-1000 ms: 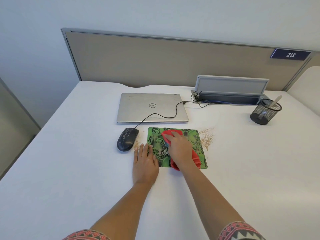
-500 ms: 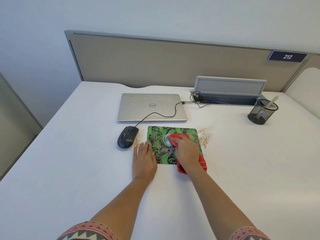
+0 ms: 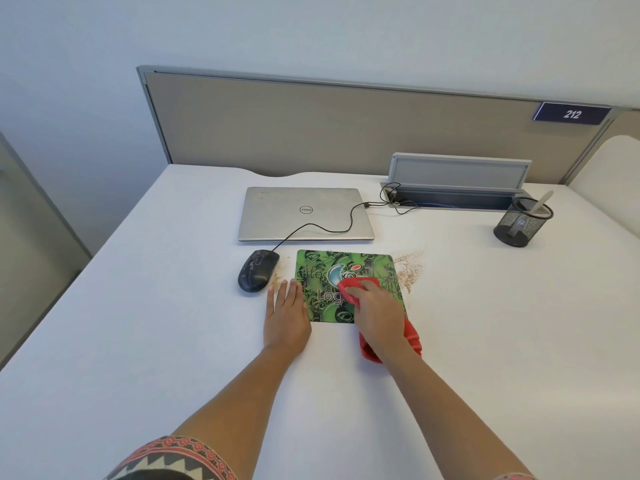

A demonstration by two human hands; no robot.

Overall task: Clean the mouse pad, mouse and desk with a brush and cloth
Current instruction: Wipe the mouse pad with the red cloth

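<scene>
So the green Logitech mouse pad [image 3: 341,271] sits flat around the middle of the desk [image 3: 138,341], its long sides running parallel to the desk's far edge. A red cloth [image 3: 358,283] is on the pad's near right part. It's bunched up, and one end trails off the pad's near edge onto the desk. The right hand [image 3: 379,315] is palm-down on top of it, fingers laid over the cloth and pressing it onto the pad, not wrapped around it as far as I can see. The left hand [image 3: 285,315] is flat on the desk right at the pad's left edge, fingers straight and close together, holding nothing.

Just left of the pad is a grubby black wired mouse [image 3: 258,270], with a little scatter of tan crumbs [image 3: 277,277] between the two. A bigger crumb patch [image 3: 410,270] lies on the desk off the pad's far right corner.

Beyond the pad there's a closed silver Dell laptop [image 3: 304,214]. The mouse cable [image 3: 325,228] loops across its lid toward an open cable box [image 3: 457,173] at the far edge. Toward the far right corner stands a black mesh pen cup [image 3: 519,223] with a pale handle [image 3: 542,202] poking out, can't tell what it belongs to. A beige partition [image 3: 346,126] with a "212" tag [image 3: 571,114] runs along the far edge.
</scene>
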